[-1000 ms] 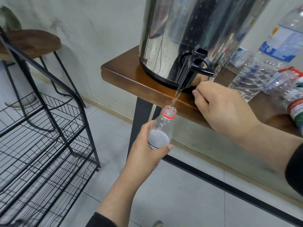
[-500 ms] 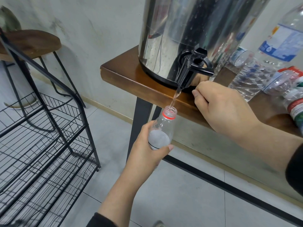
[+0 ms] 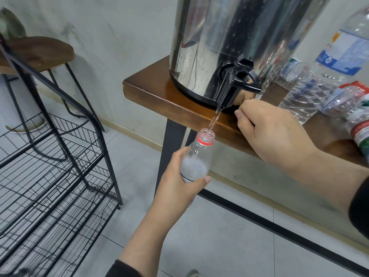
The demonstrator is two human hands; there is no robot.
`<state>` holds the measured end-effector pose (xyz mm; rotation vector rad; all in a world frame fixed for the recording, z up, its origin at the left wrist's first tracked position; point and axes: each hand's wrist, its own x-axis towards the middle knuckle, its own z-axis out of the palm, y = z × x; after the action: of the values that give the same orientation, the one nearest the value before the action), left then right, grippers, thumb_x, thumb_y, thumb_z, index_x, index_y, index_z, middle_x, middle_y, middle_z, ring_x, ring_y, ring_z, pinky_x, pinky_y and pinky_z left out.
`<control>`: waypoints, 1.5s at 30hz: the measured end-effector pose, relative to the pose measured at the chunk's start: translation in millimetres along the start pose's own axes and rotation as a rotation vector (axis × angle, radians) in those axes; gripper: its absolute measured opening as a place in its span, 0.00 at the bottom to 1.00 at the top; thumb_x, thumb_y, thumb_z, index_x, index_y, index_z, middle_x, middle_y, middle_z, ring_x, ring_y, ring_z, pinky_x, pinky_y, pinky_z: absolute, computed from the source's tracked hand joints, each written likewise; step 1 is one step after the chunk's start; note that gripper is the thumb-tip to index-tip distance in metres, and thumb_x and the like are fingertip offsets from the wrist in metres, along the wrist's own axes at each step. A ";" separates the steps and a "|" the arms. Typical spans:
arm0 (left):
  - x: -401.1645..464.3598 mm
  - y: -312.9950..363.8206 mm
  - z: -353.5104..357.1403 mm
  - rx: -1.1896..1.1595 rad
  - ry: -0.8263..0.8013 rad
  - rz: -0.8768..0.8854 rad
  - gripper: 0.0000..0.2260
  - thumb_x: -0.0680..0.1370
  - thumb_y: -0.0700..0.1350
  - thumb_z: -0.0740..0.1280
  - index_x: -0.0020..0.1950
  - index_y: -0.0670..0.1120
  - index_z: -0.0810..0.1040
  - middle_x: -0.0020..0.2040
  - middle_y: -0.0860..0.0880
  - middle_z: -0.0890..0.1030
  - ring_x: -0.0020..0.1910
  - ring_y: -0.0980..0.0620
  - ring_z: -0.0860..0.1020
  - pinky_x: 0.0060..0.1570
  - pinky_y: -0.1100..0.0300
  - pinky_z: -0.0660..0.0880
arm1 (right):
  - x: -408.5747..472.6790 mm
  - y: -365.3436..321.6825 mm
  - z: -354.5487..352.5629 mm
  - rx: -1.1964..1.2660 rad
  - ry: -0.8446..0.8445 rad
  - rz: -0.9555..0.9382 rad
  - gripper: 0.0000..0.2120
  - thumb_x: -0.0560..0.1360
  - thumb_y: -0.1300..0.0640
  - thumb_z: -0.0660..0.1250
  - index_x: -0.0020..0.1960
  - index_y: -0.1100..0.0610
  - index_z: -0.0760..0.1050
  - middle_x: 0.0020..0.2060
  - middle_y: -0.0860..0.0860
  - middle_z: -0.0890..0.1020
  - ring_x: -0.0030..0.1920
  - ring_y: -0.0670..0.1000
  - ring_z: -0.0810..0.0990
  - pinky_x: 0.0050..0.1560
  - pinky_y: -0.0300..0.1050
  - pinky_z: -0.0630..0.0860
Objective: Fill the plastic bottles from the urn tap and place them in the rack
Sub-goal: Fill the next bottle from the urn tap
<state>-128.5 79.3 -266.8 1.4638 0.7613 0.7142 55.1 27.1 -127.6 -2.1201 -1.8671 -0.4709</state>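
Filling step: left hand (image 3: 175, 184) is gripping the bottle (image 3: 196, 158) under the running tap (image 3: 235, 84); right hand (image 3: 273, 130) is resting curled on the counter (image 3: 159, 90), whether holding anything I cannot tell; next, closing the tap.

I see a pale, mottled grey wall (image 3: 119, 27) running behind a brown wooden table (image 3: 155, 90) on a dark metal leg (image 3: 169, 144). Large light grey floor tiles (image 3: 229, 236) lie below. At far left stands a wooden-seated stool (image 3: 40, 50) (thin black legs).

Open floor separates the wire rack (image 3: 50, 176) from the table (image 3: 159, 92), whose right end empty bottles (image 3: 311, 96) crowd.
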 end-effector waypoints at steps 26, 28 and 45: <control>2.9 -4.8 -0.2 -0.002 -0.005 0.006 0.34 0.72 0.48 0.79 0.72 0.64 0.66 0.65 0.63 0.75 0.65 0.57 0.74 0.41 0.78 0.73 | -0.2 -0.7 -0.5 0.000 -0.011 0.018 0.14 0.83 0.50 0.54 0.41 0.53 0.66 0.36 0.49 0.72 0.36 0.54 0.72 0.38 0.48 0.65; 2.7 -4.6 0.2 0.000 -0.006 0.006 0.34 0.72 0.48 0.79 0.72 0.64 0.66 0.65 0.64 0.74 0.65 0.57 0.74 0.41 0.79 0.72 | -0.5 -0.1 0.0 -0.008 -0.013 0.015 0.14 0.83 0.50 0.54 0.41 0.53 0.67 0.37 0.49 0.72 0.37 0.54 0.72 0.38 0.48 0.65; 2.3 -3.0 -1.6 0.013 -0.001 0.021 0.34 0.72 0.48 0.79 0.73 0.63 0.66 0.65 0.63 0.75 0.64 0.57 0.74 0.39 0.78 0.73 | -1.1 -2.1 -1.5 0.017 -0.016 0.030 0.15 0.84 0.50 0.54 0.41 0.54 0.67 0.36 0.49 0.72 0.37 0.53 0.72 0.39 0.51 0.69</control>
<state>-128.6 82.1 -269.8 1.4853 0.7520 0.7262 52.8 25.8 -126.7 -2.1439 -1.8384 -0.4317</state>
